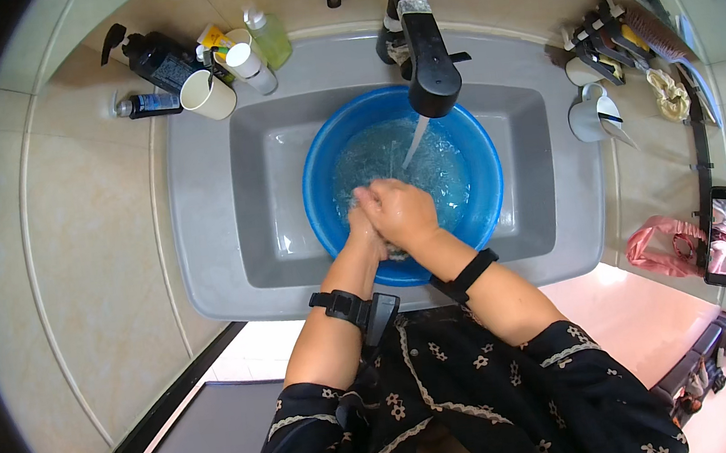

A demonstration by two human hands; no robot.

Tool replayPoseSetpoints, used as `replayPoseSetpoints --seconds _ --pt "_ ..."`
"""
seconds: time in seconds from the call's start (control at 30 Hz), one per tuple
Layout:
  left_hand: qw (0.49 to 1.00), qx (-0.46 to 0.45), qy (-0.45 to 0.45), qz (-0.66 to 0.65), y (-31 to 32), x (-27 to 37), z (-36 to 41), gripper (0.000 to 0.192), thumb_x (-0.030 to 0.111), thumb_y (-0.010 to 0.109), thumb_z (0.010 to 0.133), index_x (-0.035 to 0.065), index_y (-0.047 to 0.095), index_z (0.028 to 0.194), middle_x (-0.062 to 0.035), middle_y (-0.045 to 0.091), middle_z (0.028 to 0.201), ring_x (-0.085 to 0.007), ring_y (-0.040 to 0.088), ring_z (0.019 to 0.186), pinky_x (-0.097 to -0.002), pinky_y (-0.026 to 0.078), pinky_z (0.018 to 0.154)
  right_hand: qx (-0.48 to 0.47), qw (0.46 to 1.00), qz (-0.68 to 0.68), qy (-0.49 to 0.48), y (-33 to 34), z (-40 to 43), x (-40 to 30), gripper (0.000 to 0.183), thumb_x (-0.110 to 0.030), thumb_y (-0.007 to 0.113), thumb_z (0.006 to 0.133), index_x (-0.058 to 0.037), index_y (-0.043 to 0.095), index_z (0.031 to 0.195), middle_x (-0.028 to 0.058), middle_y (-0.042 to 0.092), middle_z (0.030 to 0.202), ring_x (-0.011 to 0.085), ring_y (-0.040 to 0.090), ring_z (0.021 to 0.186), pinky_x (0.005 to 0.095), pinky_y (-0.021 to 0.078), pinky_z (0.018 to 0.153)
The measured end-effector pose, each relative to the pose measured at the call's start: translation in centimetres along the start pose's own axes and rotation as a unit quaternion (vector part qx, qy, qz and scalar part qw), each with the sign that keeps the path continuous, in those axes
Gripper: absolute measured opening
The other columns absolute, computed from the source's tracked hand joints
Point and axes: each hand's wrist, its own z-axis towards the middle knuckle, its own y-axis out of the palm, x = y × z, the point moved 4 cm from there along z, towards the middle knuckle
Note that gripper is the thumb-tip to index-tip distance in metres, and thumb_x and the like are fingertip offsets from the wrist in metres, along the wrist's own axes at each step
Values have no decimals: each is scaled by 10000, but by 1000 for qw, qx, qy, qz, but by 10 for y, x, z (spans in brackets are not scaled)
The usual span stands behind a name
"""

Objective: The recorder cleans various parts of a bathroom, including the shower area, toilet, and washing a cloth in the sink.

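Both my hands are wet and pressed together over the near part of a blue plastic basin (321, 231), which stands in a grey sink (266, 197). My right hand (400, 212) lies on top with curled fingers and partly covers my left hand (367, 229). No object shows between them, though their touching sides are hidden. From a black faucet (433, 77) a stream of water (416, 142) runs into the bubbly water in the basin, beyond my hands. Black straps circle both forearms; the left one bears a small dark device (380, 318).
At the back left stand a black pump bottle (163, 61), a cream cup (208, 95), a white-capped bottle (252, 70) and a green pump bottle (270, 39). A white mug (592, 114) is on the right rim. A phone (724, 237) and pink headband (661, 249) hang at the right wall.
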Motion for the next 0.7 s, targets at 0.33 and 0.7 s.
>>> replayPoseSetpoints --seconds 0.33,0.7 --pt "988 2 -38 147 -15 20 -5 450 363 474 902 7 455 1176 -148 587 1060 -260 628 884 -373 541 703 -147 975 60 155 -6 40 146 633 -503 440 871 -51 409 1313 218 216 1416 366 261 1291 391 249 1053" --pt "984 -4 -175 36 -39 10 18 795 676 342 829 129 240 1396 -169 202 1453 -483 144 1304 -739 40 928 -168 939 202 223 84 2 92 574 -366 654 760 -2 517 1182 230 496 1174 313 493 1100 364 394 928"
